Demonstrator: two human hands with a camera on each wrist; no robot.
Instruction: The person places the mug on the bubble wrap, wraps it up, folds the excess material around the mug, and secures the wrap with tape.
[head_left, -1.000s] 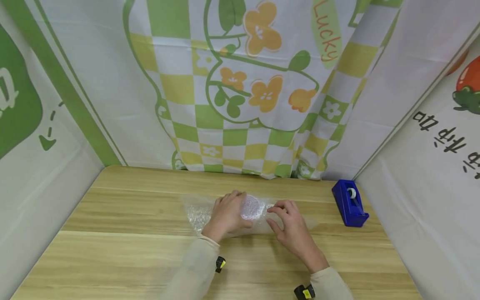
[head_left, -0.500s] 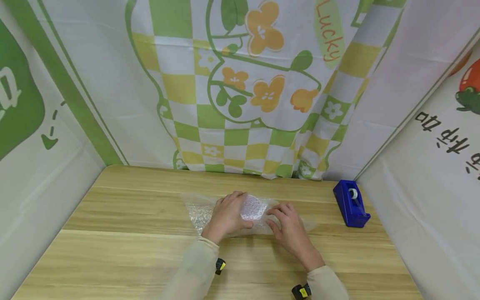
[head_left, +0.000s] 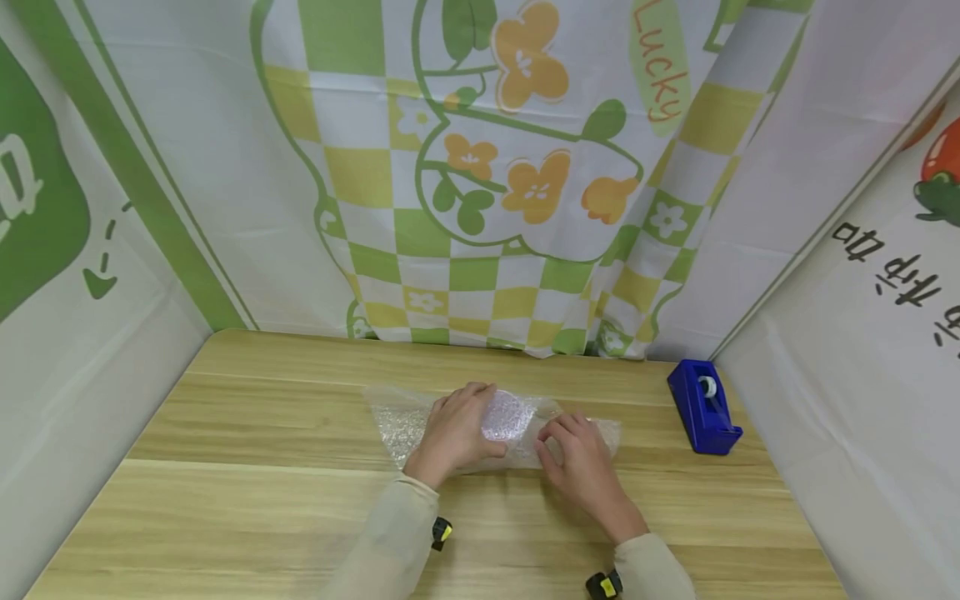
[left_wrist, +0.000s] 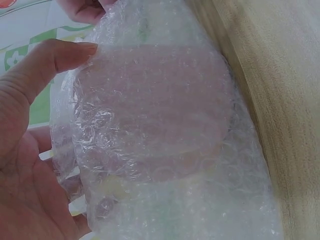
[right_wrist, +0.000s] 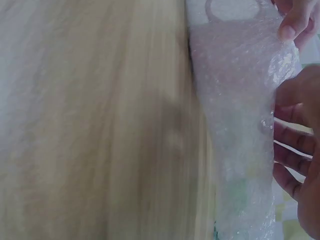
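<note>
A pinkish cup [left_wrist: 155, 100] shows through a sheet of clear bubble wrap [head_left: 401, 423] folded around it on the table. Its round end [head_left: 506, 417] faces up in the head view. My left hand [head_left: 455, 431] grips the wrapped cup from the left, the thumb on the near side and the fingers over the far side. Close by on the right, my right hand [head_left: 581, 462] pinches the edge of the wrap beside the cup. In the right wrist view, its fingers [right_wrist: 290, 157] lie along the wrap's edge, and the thumb is blurred.
A blue tape dispenser [head_left: 705, 408] with a white roll stands at the back right of the wooden table [head_left: 225, 500]. Behind the table hangs a green and yellow checked cloth [head_left: 480, 275]. Printed white panels close in both sides.
My right hand has drawn its thumb and fingers closer together and shifted slightly down along the wrap. The wrap's right end now shows flatter beyond it. My left hand has stayed on the cup.
</note>
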